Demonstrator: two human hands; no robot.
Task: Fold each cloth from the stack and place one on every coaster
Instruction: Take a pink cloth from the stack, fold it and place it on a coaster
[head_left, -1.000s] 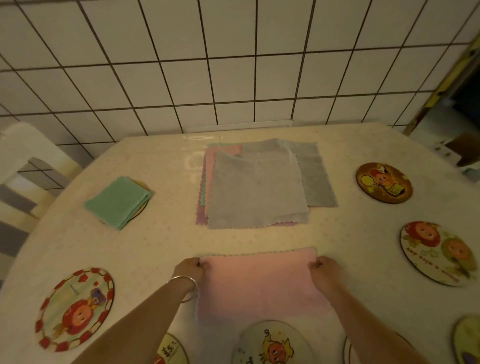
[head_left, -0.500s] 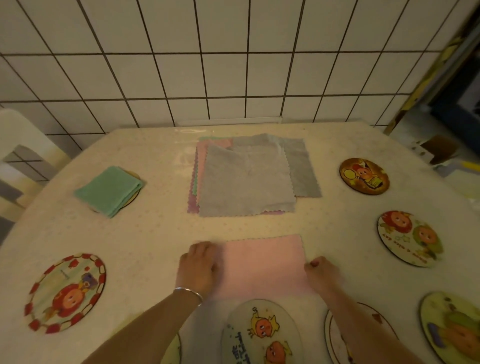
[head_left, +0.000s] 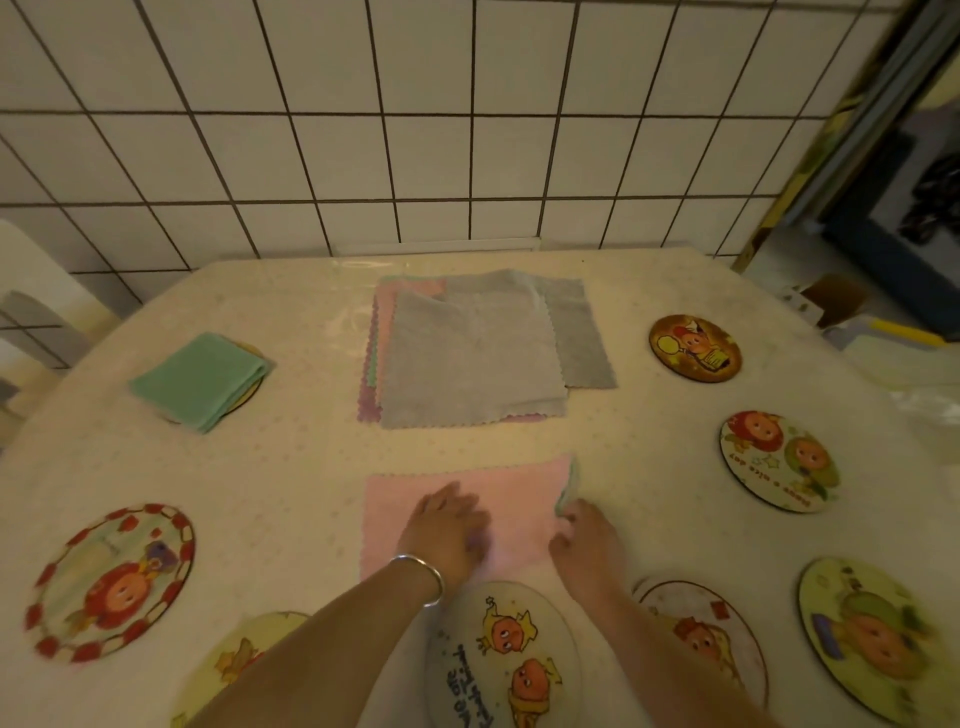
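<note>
Since a second ago both hands have come inward off the far corners of the pink cloth (head_left: 467, 499): the left hand (head_left: 449, 525) now lies flat with straight fingers pressing the cloth's middle, an open grip, while the right hand (head_left: 584, 535) sits at the right edge, where a flap stands lifted. Whether its fingers pinch that edge or only touch it I cannot tell, as they curl away from the camera. This looks like the second fold just starting, so the cloth is not ready for a coaster. It lies on the worktop (head_left: 291, 467) near the person, just below the stack (head_left: 467, 364), topped by grey cloths. One folded green cloth (head_left: 200, 379) already covers a coaster at far left, hiding nearly all of it. Several coasters (head_left: 693, 348) stay bare; the nearest ones are partly hidden by the forearms or cut off at the bottom edge, and motion blur smears their prints.
</note>
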